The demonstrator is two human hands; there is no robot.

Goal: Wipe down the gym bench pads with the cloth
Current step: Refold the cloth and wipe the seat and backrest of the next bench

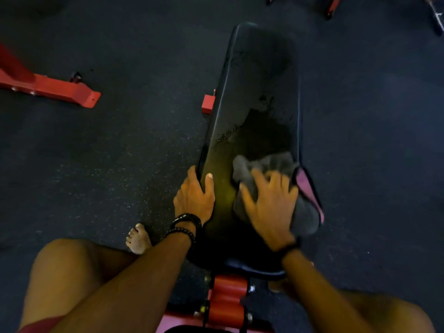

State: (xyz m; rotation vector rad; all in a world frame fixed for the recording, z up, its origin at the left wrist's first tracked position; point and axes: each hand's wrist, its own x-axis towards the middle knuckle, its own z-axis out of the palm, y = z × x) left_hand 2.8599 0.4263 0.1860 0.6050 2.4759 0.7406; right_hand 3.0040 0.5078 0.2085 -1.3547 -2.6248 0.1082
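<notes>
A long black bench pad (259, 92) runs away from me, with wet streaks and droplets on its near half. A crumpled grey cloth (264, 164) lies on the pad's near right side. My right hand (269, 203) presses flat on the cloth with spread fingers, blurred by motion. My left hand (194, 195) grips the pad's left edge, thumb on top and fingers wrapped under the rim. A smaller dark seat pad (252, 267) sits nearer me, partly hidden by my forearms.
Red bench frame (225, 296) with rollers lies below between my knees. A red foot of another machine (60, 90) stands on the dark rubber floor at left. A red bench bracket (207, 103) sticks out left of the pad. My bare foot (138, 239) rests on the floor.
</notes>
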